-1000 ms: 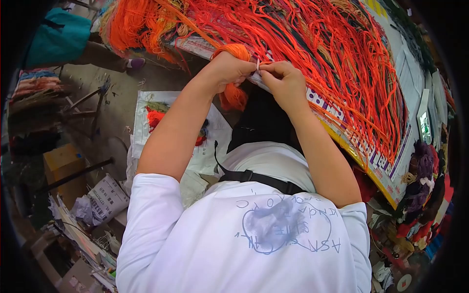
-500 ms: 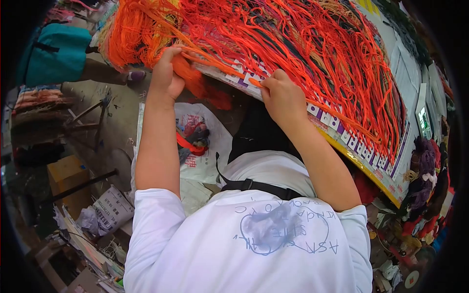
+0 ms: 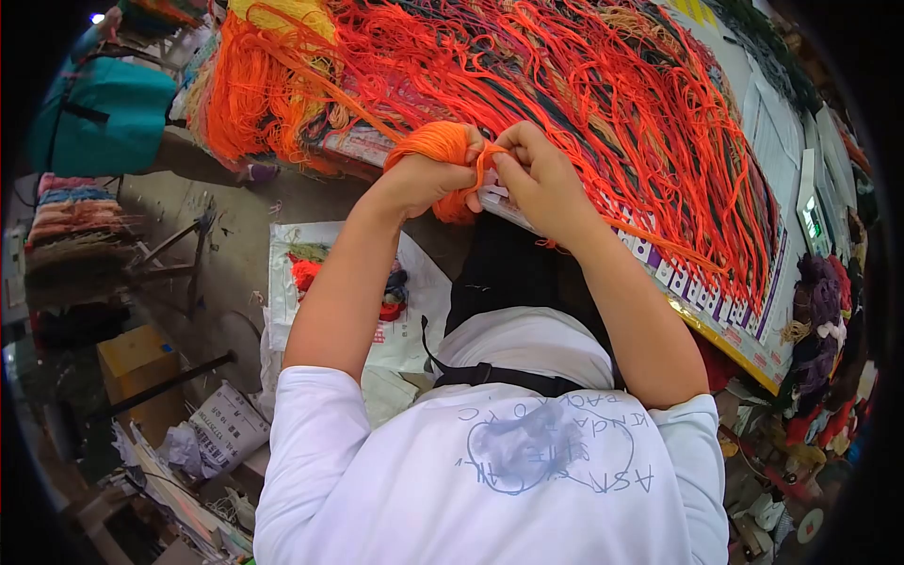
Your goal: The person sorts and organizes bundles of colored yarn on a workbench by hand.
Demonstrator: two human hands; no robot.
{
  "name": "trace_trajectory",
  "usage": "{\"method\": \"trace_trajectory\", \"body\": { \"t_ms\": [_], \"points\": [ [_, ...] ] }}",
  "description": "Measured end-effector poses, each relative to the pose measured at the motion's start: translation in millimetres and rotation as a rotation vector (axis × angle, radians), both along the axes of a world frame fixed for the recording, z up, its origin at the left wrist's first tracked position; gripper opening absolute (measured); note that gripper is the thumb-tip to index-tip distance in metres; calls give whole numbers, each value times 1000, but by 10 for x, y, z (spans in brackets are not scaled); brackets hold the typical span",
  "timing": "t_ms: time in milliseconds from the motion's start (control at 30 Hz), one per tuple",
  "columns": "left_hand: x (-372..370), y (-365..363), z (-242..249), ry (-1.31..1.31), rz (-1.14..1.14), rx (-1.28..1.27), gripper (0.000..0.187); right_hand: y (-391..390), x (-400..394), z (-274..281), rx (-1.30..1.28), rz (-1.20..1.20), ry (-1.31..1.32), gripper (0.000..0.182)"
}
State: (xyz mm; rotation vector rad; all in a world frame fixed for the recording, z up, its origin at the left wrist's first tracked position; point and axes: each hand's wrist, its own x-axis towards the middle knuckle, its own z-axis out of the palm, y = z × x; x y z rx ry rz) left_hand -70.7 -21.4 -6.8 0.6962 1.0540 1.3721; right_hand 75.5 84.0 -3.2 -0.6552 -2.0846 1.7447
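Note:
My left hand (image 3: 424,179) is closed round a thick bundle of orange yarn (image 3: 431,144) at the near edge of the table. Right beside it, my right hand (image 3: 539,174) pinches an orange strand that loops at the end of the bundle. The two hands nearly touch. Behind them, long red and orange strands (image 3: 603,122) lie spread over the table, mixed with dark and tan ones. Looser orange yarn (image 3: 250,94) hangs over the table's left end, with yellow yarn (image 3: 299,17) beside it.
The table's yellow-taped edge (image 3: 702,325) runs down to the right. Below the left forearm is a white bag (image 3: 428,282) with coloured yarn. A cardboard box (image 3: 137,363) stands at left, a person in teal clothing (image 3: 118,113) at upper left. Dark skeins (image 3: 819,301) hang at right.
My left hand has moved right, close to my right hand, and the orange yarn is now gathered in a bundle. My right hand has shifted slightly. More coloured yarn shows in the bag.

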Motion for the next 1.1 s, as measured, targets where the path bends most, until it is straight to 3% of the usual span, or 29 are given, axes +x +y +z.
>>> {"method": "trace_trajectory", "body": {
  "t_ms": [100, 167, 233, 300, 433, 567, 633, 667, 700, 767, 833, 900, 967, 1000, 1033, 1100],
  "points": [
    [-31, 12, 2, 95, 80, -17, 18, 58, 37, -92, 24, 6, 18, 17],
    [-175, -75, -31, 151, 251, 23, 18, 56, 108, -146, 289, 59, -166, 20],
    [-434, -240, 15, 137, 349, 0, 13, 59, 123, -150, 288, 53, -239, 19],
    [-937, -494, 5, -134, 481, -43, 10, 10, 111, -153, 471, 24, -238, 19],
    [-1645, -699, 360, -141, 563, -162, 13, -24, 106, -208, 528, -32, -223, 17],
    [-2295, -606, 757, -5, 737, -6, 11, -52, 90, -181, 532, -66, -244, 17],
    [-2583, -653, 1032, -255, 697, 79, 9, -29, 91, -149, 424, -29, -275, 16],
    [-2571, -607, 1146, 25, 926, -38, 3, -21, 88, -145, 424, -31, -263, 16],
    [-2534, -595, 1237, 38, 927, -33, 3, -14, 84, -150, 405, -42, -250, 16],
    [-2179, -595, 1488, 445, 1198, -242, 10, -20, 96, -152, 387, -48, -223, 15],
    [-2071, -704, 1688, 561, 1254, -206, 14, -42, 103, -153, 380, -87, -190, 16],
    [-1957, -841, 1874, 680, 1142, -157, 11, -36, 122, -181, 359, -84, -171, 17],
    [-2078, -1199, 2134, 487, 668, 58, 11, -10, 115, -247, 241, -91, -51, 17],
    [-1780, -1242, 2287, 447, 650, 118, 14, -12, 97, -258, 177, -103, 10, 18],
    [-1487, -1277, 2458, 407, 634, 174, 18, -29, 67, -154, 193, -103, 11, 18],
    [-1474, -1516, 2712, 432, 242, 433, 30, -90, -42, 240, 251, -81, 64, 23]
  ]
}}
